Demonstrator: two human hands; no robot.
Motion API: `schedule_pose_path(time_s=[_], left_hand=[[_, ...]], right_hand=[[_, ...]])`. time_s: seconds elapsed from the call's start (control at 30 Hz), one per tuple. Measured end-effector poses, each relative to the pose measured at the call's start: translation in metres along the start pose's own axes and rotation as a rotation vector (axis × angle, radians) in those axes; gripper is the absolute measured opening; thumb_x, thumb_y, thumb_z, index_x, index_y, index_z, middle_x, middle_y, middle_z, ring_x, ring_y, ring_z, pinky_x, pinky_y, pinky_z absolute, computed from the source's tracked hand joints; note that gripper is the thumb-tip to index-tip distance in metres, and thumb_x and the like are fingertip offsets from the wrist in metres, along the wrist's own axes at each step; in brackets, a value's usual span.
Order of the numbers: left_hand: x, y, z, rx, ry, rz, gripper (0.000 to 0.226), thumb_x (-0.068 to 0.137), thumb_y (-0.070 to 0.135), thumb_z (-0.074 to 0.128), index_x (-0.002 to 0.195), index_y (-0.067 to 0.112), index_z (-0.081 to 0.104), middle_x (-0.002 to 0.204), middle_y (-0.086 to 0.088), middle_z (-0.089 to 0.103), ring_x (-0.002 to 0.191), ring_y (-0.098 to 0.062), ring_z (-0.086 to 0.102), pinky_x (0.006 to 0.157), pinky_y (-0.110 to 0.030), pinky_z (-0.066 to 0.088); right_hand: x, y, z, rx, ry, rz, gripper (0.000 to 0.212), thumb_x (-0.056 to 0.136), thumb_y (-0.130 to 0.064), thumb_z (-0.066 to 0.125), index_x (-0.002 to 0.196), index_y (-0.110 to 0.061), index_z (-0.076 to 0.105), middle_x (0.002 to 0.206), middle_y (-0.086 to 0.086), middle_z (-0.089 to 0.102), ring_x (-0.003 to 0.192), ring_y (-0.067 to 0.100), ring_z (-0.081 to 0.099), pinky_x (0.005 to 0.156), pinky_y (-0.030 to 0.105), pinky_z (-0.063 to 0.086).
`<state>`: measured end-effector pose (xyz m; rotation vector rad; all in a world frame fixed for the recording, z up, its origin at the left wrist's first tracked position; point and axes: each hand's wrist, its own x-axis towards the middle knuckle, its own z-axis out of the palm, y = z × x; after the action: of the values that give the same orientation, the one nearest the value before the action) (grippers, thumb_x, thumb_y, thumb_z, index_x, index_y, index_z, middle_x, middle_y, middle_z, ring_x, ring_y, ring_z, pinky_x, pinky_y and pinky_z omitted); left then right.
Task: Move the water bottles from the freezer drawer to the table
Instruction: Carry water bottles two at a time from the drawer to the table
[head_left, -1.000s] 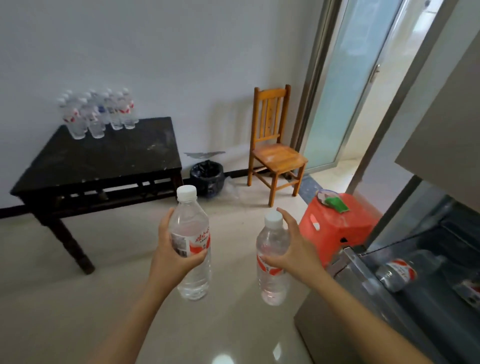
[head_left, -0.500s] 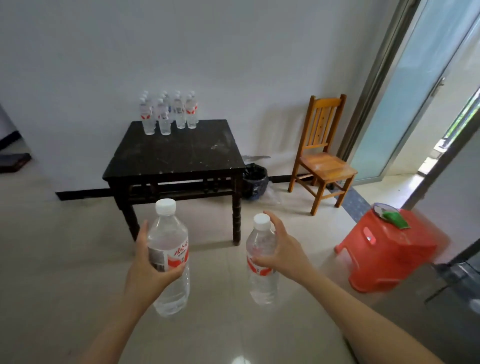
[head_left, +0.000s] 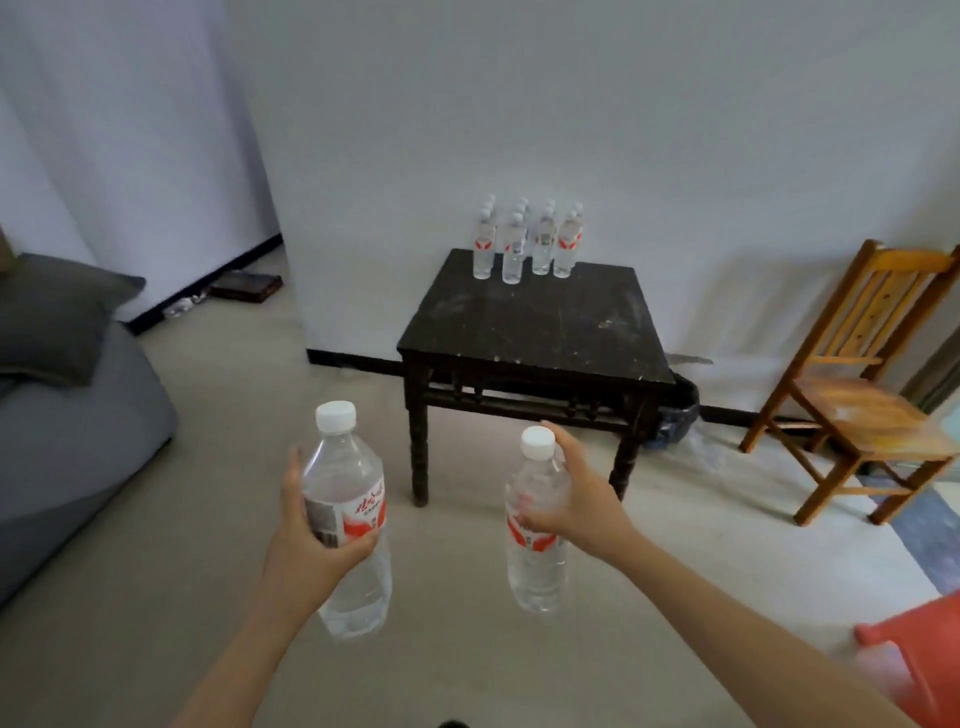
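My left hand (head_left: 306, 540) grips a clear water bottle (head_left: 349, 519) with a white cap and a red label, held upright. A second, similar water bottle (head_left: 535, 540) hangs upright in my right hand (head_left: 576, 499), which holds it by its upper part. Straight ahead stands a dark square table (head_left: 535, 327) against the white wall. Several water bottles (head_left: 524, 241) stand in a cluster at the table's far edge. The freezer drawer is out of view.
A wooden chair (head_left: 857, 395) stands right of the table, with a dark bin (head_left: 675, 421) between them. A red plastic stool (head_left: 919, 670) shows at the lower right corner. A grey sofa with a cushion (head_left: 57, 374) fills the left side. Tiled floor lies before the table.
The view has swung left: the table has shifted from the left to the centre, the freezer has left the frame, and the sofa has appeared. Both hands still hold their bottles.
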<state>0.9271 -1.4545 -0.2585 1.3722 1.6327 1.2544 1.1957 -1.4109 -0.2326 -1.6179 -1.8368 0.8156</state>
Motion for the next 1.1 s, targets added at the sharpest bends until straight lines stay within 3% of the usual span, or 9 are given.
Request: schedule_pose_path(time_s=[0.17,0.27,0.37,0.5,0.63,0.8,0.93,1.1], left_hand=[[0.068,-0.002,-0.017,-0.007,0.094,0.029,0.121,0.061,0.002,0.081,0.137,0.046,-0.003,0.147,-0.001,0.030,0.124,-0.015,0.038,0.105,-0.051,0.035],[0.109,-0.002,-0.029,-0.010,0.147,0.007,0.116,0.056,0.010,0.086,0.142,0.033,0.011,0.139,-0.002,0.040,0.117,-0.015,0.046,0.100,-0.048,0.042],[0.146,-0.002,-0.043,-0.030,0.254,-0.008,0.098,0.041,0.033,0.084,0.124,0.023,0.033,0.110,0.007,0.053,0.098,-0.012,0.056,0.080,-0.030,0.048],[0.180,-0.016,-0.062,-0.061,0.367,-0.064,0.071,0.060,-0.005,0.080,0.112,0.018,0.037,0.097,0.005,0.054,0.086,-0.013,0.056,0.076,-0.030,0.044],[0.204,-0.052,-0.089,-0.034,0.374,-0.136,0.072,0.057,0.004,0.085,0.115,0.017,0.044,0.104,-0.003,0.060,0.092,-0.021,0.062,0.078,-0.038,0.052],[0.246,-0.085,-0.124,-0.064,0.441,-0.170,0.074,0.058,-0.006,0.081,0.113,0.020,0.039,0.096,0.010,0.055,0.085,-0.014,0.058,0.069,-0.027,0.047],[0.305,-0.115,-0.169,-0.048,0.459,-0.161,0.073,0.060,-0.008,0.080,0.116,0.015,0.039,0.096,0.006,0.054,0.083,-0.011,0.056,0.064,-0.019,0.042],[0.395,-0.138,-0.234,-0.014,0.391,-0.133,0.079,0.059,0.000,0.083,0.124,0.011,0.040,0.106,-0.004,0.053,0.087,-0.020,0.055,0.074,-0.029,0.043]], right_hand=[[0.082,-0.020,0.019,0.041,-0.044,-0.099,0.099,0.068,-0.023,0.078,0.140,-0.037,0.012,0.104,-0.012,0.043,0.090,0.006,0.051,0.066,0.013,0.043],[0.131,-0.035,0.027,0.056,-0.073,-0.122,0.098,0.069,-0.023,0.078,0.140,-0.038,0.012,0.104,-0.009,0.045,0.090,0.008,0.049,0.072,0.018,0.044],[0.182,-0.053,0.040,0.054,-0.085,-0.169,0.098,0.068,-0.025,0.078,0.141,-0.036,0.014,0.104,-0.010,0.044,0.093,0.008,0.048,0.079,0.024,0.044],[0.236,-0.071,0.067,0.056,-0.153,-0.208,0.098,0.066,-0.028,0.079,0.138,-0.041,0.014,0.105,-0.013,0.043,0.093,0.010,0.051,0.082,0.028,0.048],[0.275,-0.087,0.100,0.100,-0.229,-0.228,0.089,0.069,-0.027,0.078,0.126,-0.051,0.014,0.106,-0.012,0.043,0.096,0.011,0.051,0.080,0.022,0.045],[0.330,-0.117,0.153,0.025,-0.310,-0.246,0.094,0.069,-0.028,0.078,0.140,-0.034,0.017,0.105,-0.009,0.045,0.096,0.012,0.055,0.076,0.020,0.047],[0.379,-0.158,0.200,0.040,-0.297,-0.258,0.090,0.071,-0.025,0.076,0.138,-0.034,0.017,0.108,-0.012,0.040,0.101,0.009,0.048,0.082,0.022,0.044],[0.445,-0.209,0.250,0.051,-0.263,-0.218,0.093,0.069,-0.031,0.077,0.135,-0.043,0.013,0.104,-0.011,0.049,0.096,0.014,0.058,0.082,0.029,0.053]])
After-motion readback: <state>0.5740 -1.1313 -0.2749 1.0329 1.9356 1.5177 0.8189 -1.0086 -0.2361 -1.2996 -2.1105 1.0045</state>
